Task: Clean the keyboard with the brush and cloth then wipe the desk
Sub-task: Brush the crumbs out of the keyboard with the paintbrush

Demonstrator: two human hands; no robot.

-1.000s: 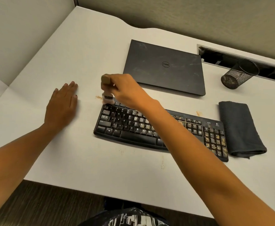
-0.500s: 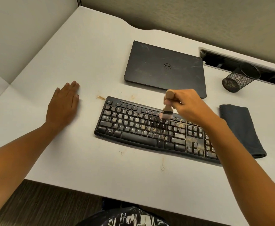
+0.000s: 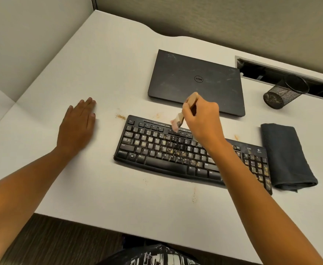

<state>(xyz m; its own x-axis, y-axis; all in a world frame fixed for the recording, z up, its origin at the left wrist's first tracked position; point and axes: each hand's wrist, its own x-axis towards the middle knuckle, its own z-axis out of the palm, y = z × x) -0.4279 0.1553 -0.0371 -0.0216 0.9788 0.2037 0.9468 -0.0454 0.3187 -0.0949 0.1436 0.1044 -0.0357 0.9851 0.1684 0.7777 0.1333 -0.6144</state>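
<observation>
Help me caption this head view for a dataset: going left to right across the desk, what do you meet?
left hand flat on the desk → crumb patch → brush → right hand gripping it → folded dark cloth

We see both forearms [image 3: 26, 182] bare down to the left hand [image 3: 76, 129] and right hand [image 3: 202, 119]. Low in view we make out a black garment [image 3: 156, 255] with a white blocky print.

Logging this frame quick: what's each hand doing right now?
Left hand: open, flat on the desk.
Right hand: gripping the brush over the keyboard.
</observation>
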